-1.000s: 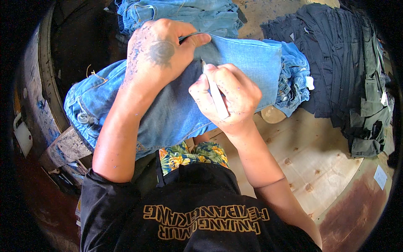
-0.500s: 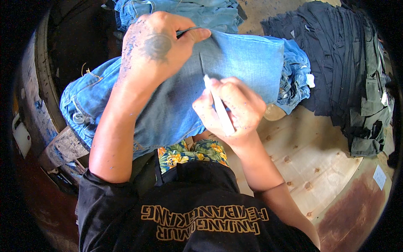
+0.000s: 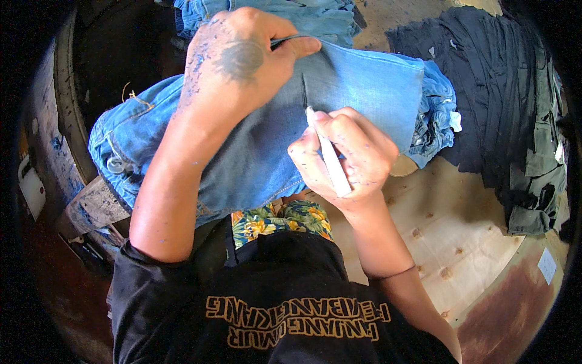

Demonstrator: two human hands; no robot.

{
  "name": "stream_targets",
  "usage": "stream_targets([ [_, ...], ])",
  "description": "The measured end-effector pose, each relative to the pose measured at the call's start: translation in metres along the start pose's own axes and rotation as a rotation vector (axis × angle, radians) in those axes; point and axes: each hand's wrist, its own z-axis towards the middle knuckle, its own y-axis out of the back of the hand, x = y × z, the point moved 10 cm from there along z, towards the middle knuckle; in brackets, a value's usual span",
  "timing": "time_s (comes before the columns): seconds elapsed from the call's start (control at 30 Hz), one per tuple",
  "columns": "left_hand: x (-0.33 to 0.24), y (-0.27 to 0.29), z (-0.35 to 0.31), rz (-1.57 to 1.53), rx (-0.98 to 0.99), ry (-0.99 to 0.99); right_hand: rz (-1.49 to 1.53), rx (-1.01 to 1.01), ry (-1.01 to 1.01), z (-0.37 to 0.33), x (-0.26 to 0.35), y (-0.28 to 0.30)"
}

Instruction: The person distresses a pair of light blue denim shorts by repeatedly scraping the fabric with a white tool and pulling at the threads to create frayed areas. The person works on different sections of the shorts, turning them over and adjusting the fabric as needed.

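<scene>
A pair of faded blue jeans (image 3: 364, 91) lies spread across the middle. At its far edge my left hand (image 3: 242, 60) is closed on a fold of the denim, the thumb on top and the fingertips hidden. A slim white pen-like tool (image 3: 332, 161) is gripped in my right hand (image 3: 357, 148), its tip against the cloth. Just beyond that tip a narrow dark line (image 3: 304, 90) runs up the denim; I cannot tell if it is a mark or a slit.
More blue denim (image 3: 260, 15) is piled beyond the jeans. A large heap of black garments (image 3: 473, 79) stands at the right, over a pale wooden board (image 3: 448, 230). Beside my left arm are a worn wooden piece (image 3: 97, 203) and a white tag-shaped object (image 3: 30, 188).
Both hands and the jeans appear slightly further right in the picture. The tool's tip stays at the near end of the dark line, and both grips are unchanged.
</scene>
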Motion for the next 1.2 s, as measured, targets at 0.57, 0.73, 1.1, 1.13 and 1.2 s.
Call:
stream_targets([
  [0.57, 0.006, -0.006, -0.003, 0.009, 0.028, 0.029, 0.032, -0.034, -0.033, -0.008, -0.017, -0.012],
  [0.73, 0.003, -0.005, 0.001, -0.012, -0.009, -0.022, 0.010, 0.005, -0.006, -0.005, -0.015, -0.012],
  [1.1, -0.001, -0.003, 0.010, -0.011, 0.026, -0.040, 0.031, -0.064, 0.018, 0.000, -0.017, -0.010],
  [1.13, -0.002, -0.003, 0.010, -0.021, 0.028, -0.025, 0.063, -0.069, 0.059, -0.001, -0.013, -0.007],
  [1.2, -0.004, -0.004, 0.009, -0.012, 0.038, -0.010, -0.011, -0.054, 0.031, -0.002, -0.015, -0.005],
])
